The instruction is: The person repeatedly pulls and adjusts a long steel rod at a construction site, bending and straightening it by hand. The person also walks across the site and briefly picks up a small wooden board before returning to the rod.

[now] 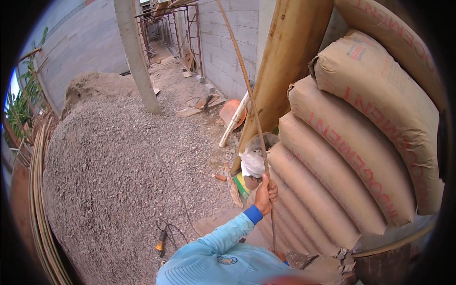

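Observation:
My left hand [265, 194] is closed around a long, rusty steel rod [247, 78], which looks like rebar. The rod stands nearly upright, leaning a little, and runs out past the top of the view. Only a small part of my right hand [280, 257] shows, low beside the rod's lower stretch; its fingers are hidden behind my shirt. Right of the rod rises a tall stack of brown paper cement bags [349, 142]. A crumpled white plastic bag [253, 163] and a green and yellow bag [241, 184] lie just beyond my left hand.
A gravel heap [118, 175] spreads on the left, with a corded yellow tool [161, 241] on it. A concrete post [137, 57], a thick wooden post [280, 66], a white pipe [234, 119] and an orange basin [232, 112] stand ahead. Bamboo poles [38, 204] line the left edge.

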The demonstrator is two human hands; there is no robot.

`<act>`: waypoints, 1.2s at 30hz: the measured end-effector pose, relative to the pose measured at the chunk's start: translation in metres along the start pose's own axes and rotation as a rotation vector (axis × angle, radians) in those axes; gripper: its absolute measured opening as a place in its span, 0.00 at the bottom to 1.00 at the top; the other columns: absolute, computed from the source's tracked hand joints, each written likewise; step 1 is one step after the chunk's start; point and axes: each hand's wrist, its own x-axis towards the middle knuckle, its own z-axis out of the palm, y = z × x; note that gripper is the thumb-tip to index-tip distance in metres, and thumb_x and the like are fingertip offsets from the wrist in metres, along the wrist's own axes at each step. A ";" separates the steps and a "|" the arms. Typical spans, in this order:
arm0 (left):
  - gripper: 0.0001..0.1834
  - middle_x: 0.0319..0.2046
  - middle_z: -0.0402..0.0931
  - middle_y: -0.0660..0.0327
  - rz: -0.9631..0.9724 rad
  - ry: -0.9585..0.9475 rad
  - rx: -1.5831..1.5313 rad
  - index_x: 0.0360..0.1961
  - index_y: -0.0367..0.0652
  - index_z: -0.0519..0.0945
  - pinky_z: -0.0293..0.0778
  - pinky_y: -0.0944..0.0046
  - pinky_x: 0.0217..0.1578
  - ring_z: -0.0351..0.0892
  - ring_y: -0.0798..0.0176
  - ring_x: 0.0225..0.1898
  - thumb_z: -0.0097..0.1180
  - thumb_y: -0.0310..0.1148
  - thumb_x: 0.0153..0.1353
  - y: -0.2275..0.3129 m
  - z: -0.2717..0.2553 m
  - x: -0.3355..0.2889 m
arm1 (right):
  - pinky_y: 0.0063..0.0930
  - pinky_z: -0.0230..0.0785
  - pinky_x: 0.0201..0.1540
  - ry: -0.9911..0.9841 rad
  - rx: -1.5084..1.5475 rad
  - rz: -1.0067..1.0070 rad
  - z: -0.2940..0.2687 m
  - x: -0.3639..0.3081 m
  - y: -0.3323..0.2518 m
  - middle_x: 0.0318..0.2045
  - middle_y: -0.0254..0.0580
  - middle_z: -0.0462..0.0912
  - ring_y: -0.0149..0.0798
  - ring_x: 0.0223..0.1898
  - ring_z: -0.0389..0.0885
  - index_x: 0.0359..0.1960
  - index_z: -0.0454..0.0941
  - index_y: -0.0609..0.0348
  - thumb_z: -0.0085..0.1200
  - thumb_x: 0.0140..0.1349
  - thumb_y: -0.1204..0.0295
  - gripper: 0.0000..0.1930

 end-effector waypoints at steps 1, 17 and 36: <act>0.30 0.15 0.52 0.74 0.006 -0.013 -0.007 0.20 0.51 0.61 0.47 0.73 0.18 0.48 0.76 0.15 0.31 0.65 0.67 -0.001 -0.003 0.002 | 0.34 0.67 0.32 0.004 0.044 0.011 0.001 0.000 0.002 0.18 0.42 0.78 0.32 0.26 0.75 0.24 0.80 0.66 0.48 0.62 0.42 0.33; 0.31 0.38 0.73 0.55 0.472 -0.608 0.056 0.51 0.38 0.67 0.66 0.62 0.46 0.72 0.61 0.42 0.40 0.58 0.68 0.100 0.068 -0.101 | 0.34 0.67 0.31 -0.023 -0.014 -0.079 0.002 0.008 -0.033 0.17 0.42 0.77 0.32 0.25 0.75 0.23 0.79 0.66 0.49 0.62 0.42 0.32; 0.55 0.25 0.71 0.51 -0.192 -0.952 -1.005 0.44 0.30 0.62 0.64 0.72 0.23 0.68 0.64 0.24 0.42 0.81 0.43 0.146 0.187 -0.258 | 0.35 0.67 0.29 -0.013 -0.037 -0.155 -0.018 0.012 -0.083 0.15 0.41 0.76 0.33 0.23 0.74 0.20 0.78 0.66 0.51 0.61 0.42 0.33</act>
